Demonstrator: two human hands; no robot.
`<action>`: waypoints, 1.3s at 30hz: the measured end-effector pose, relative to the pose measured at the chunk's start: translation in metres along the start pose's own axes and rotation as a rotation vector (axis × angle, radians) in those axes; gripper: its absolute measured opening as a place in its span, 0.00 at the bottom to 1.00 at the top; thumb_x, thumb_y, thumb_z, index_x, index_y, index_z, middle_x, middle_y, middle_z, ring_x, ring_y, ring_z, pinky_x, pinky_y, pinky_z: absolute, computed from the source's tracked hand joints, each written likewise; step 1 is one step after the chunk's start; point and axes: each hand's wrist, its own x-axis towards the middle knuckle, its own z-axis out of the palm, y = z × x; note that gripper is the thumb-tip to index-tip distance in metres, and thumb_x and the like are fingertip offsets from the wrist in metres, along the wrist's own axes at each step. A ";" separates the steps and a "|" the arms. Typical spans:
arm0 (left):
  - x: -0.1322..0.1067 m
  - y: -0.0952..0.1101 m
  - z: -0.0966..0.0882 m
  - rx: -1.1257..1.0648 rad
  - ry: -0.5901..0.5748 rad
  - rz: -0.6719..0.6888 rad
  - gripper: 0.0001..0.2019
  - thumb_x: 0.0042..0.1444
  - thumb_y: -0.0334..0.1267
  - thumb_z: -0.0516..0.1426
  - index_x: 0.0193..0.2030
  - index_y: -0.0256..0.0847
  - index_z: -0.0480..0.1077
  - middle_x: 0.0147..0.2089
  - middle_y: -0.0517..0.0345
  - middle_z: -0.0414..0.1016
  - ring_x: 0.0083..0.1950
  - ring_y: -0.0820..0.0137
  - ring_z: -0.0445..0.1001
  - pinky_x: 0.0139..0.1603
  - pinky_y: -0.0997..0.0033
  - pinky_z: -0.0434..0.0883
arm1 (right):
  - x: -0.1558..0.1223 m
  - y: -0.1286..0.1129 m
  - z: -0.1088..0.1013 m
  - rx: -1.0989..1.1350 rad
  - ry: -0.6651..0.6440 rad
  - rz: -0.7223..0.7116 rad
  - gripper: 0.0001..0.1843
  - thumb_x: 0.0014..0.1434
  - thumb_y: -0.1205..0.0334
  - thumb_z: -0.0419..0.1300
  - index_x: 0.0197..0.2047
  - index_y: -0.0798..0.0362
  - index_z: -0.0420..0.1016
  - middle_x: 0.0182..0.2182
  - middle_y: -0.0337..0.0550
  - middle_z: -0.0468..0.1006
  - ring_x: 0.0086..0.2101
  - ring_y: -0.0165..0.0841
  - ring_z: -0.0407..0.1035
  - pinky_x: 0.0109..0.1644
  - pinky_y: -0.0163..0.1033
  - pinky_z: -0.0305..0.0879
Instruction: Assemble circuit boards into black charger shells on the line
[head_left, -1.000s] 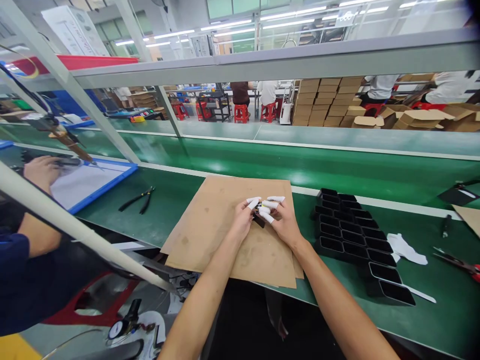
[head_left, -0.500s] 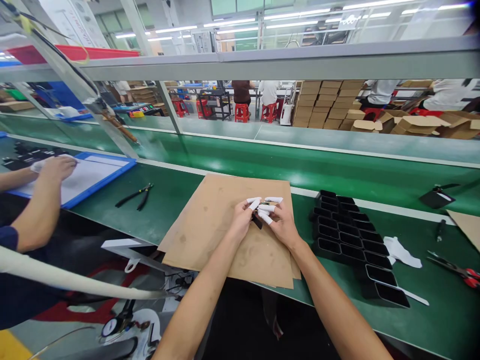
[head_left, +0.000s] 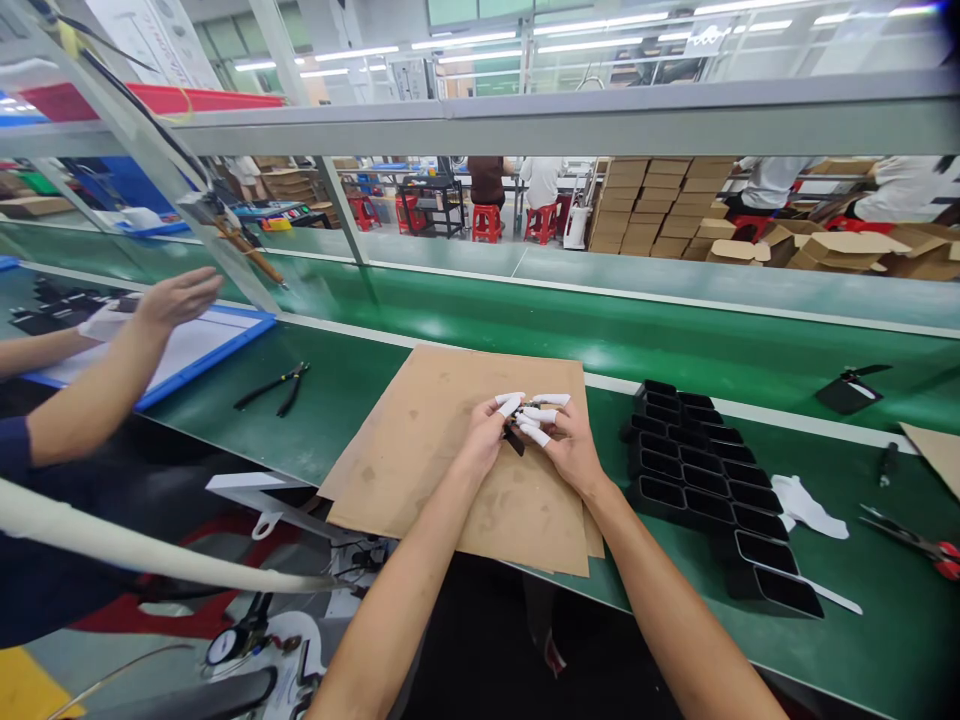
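Note:
My left hand (head_left: 486, 436) and my right hand (head_left: 568, 444) meet over a brown cardboard sheet (head_left: 420, 450) on the green bench. Both wear white finger cots on the fingertips. Together they pinch a small black part (head_left: 514, 438) between the fingertips; most of it is hidden by the fingers. A black tray with several rectangular pockets (head_left: 705, 480) lies just right of my right hand.
Black pliers (head_left: 274, 387) lie left of the cardboard. A co-worker's raised hand (head_left: 176, 297) hovers over a blue-framed white board (head_left: 187, 345) at the left. A white rag (head_left: 810, 505), red-handled scissors (head_left: 926, 540) and a small black part (head_left: 847, 390) lie at the right. A green conveyor (head_left: 637, 320) runs behind.
My hands stay together on the small part, hardly moving. The co-worker's hand at the left has lifted off the white board and now hangs in the air.

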 end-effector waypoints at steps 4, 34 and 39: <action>-0.002 0.001 0.001 0.008 -0.005 0.022 0.21 0.45 0.47 0.75 0.43 0.36 0.85 0.34 0.52 0.84 0.29 0.71 0.74 0.28 0.73 0.67 | 0.001 -0.003 0.000 -0.038 -0.013 -0.001 0.17 0.67 0.53 0.69 0.59 0.38 0.83 0.60 0.50 0.73 0.61 0.46 0.72 0.63 0.58 0.77; -0.003 -0.002 0.006 0.106 -0.221 0.028 0.17 0.50 0.49 0.69 0.38 0.37 0.81 0.31 0.49 0.82 0.28 0.63 0.79 0.35 0.60 0.79 | 0.004 0.001 0.000 0.150 0.211 0.245 0.19 0.69 0.43 0.63 0.51 0.49 0.79 0.46 0.50 0.87 0.44 0.45 0.83 0.47 0.50 0.82; -0.013 0.004 0.012 0.162 -0.253 0.141 0.22 0.44 0.39 0.76 0.46 0.38 0.82 0.42 0.48 0.85 0.42 0.61 0.82 0.52 0.60 0.77 | 0.007 0.007 -0.002 0.188 0.242 0.296 0.22 0.67 0.40 0.63 0.46 0.51 0.80 0.40 0.49 0.87 0.35 0.41 0.81 0.36 0.44 0.80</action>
